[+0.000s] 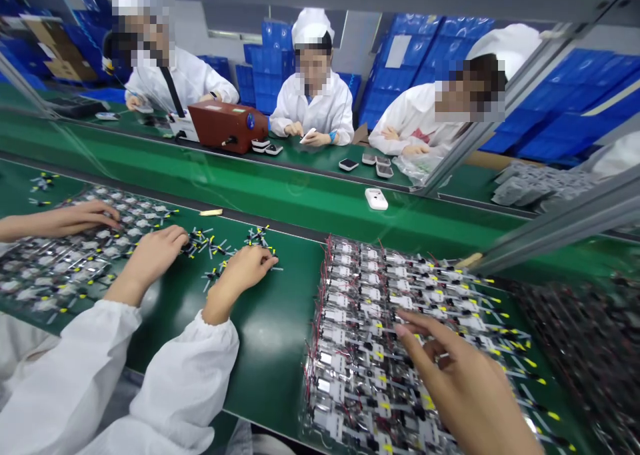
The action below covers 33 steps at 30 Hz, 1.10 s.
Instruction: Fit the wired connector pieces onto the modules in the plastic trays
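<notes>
— Where the right hand [455,375] is seen in the head view, what is covered by it?
— Part of a dense array of small silver-and-white electronic assemblies [363,308] with red wires and yellow-tipped leads, laid in rows on a glossy dark-green tabletop [270,355].
— Is anything gripped there?
— That cannot be told: thumb and forefinger are held close together over the array, and no item can be made out between them.
— And the left hand [243,268]?
— It is placed left of the array, its wrist wrapped by a white gathered cuff [210,341]. Its fingers are curled beside loose black pieces with grey legs and yellow tips [257,235]; whether one is pinched cannot be told.
— Farther left of the array?
— A co-worker's hand [157,255] is held at more such pieces.
— Beyond the array?
— A white, rounded plastic case [377,199] is set on a bright-green strip [270,181]; behind that, people in white coats and caps [315,111] are seen.
</notes>
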### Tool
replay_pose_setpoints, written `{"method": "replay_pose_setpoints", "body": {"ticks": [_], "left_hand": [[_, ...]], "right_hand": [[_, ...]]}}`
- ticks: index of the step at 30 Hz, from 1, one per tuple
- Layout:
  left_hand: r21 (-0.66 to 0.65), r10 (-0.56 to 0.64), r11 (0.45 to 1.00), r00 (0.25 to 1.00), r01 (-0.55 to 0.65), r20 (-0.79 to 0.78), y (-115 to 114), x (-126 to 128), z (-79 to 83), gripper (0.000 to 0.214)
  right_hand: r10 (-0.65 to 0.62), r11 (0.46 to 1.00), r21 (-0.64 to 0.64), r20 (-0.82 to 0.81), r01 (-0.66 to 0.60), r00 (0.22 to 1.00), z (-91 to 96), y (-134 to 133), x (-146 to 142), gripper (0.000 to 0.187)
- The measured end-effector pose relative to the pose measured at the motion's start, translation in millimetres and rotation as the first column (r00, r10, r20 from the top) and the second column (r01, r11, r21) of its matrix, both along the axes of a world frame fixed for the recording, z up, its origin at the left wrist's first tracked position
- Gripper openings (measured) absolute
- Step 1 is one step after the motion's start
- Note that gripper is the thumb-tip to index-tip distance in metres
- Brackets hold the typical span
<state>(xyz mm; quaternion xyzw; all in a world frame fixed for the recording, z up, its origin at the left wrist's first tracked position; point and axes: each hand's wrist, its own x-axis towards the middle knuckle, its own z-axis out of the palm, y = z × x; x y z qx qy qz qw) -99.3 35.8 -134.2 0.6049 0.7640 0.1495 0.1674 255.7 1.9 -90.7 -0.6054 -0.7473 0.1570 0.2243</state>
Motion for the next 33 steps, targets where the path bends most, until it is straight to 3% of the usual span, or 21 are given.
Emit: {"method": "replay_pose_setpoints", "body": {"ticks": [3,11,14,20,23,27,30,33], "left_hand": [[-0.106,-0.135,0.985,0.990,0.139,0.045,-2,-4,5.4,0.026],[-0.226,-0.255,0.920,0.928,0.319,0.272,-4,-4,2.7,0.041],[-0.262,-0.290,0.887,0.902,0.379,0.320,-5,3,0.1,0.035],[-0.259,-0.326,0.900,0.936,0.350,0.130,-1,28,1.9,0.027],[-0.202,-0.382,0.889,0.909,0.411,0.168,-2,28,7.9,0.028],[0.002,-0.403,0.903,0.846,0.430,0.348,-5,15,20.9,0.028],[0.100,-0.385,0.914,0.763,0.393,0.519,-4,19,36.7,0.026],[0.164,-0.404,0.900,0.633,0.403,0.660,0,44,56.8,0.023]], "right_hand": [[-0.010,1.000,-0.001,-0.031,0.010,0.999,2.0,-1,1,0.054],[-0.034,0.999,-0.003,-0.057,0.034,0.998,3.3,0,5,0.054],[-0.027,1.000,0.003,-0.054,0.027,0.998,4.1,-1,4,0.053],[-0.027,0.998,0.060,-0.049,0.029,0.998,1.2,-5,8,0.050],[-0.039,0.996,0.082,-0.045,0.043,0.998,2.1,-7,13,0.049],[-0.039,0.989,0.141,-0.048,0.045,0.998,10.4,-11,14,0.046],[0.003,0.988,0.153,-0.061,0.007,0.998,23.0,-12,6,0.044],[0.075,0.992,0.113,-0.108,-0.063,0.991,36.8,-13,-7,0.041]]}}
